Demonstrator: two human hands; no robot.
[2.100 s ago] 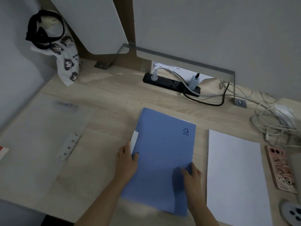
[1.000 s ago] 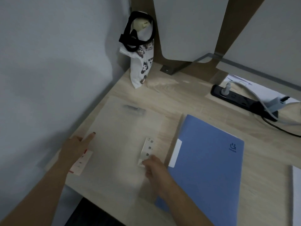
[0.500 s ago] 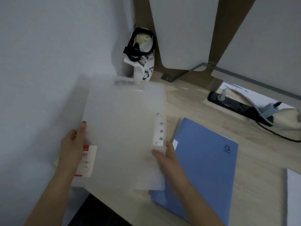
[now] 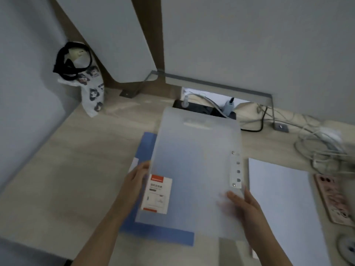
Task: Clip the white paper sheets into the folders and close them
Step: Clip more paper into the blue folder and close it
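Paper sheets lie right of the blue folder. Over it the left grip and right grip each clasp a side edge of the clear folder

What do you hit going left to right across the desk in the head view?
Printed bag → translucent folder → white paper sheets → phone. The blue folder overlaps the translucent one, so it is left out.
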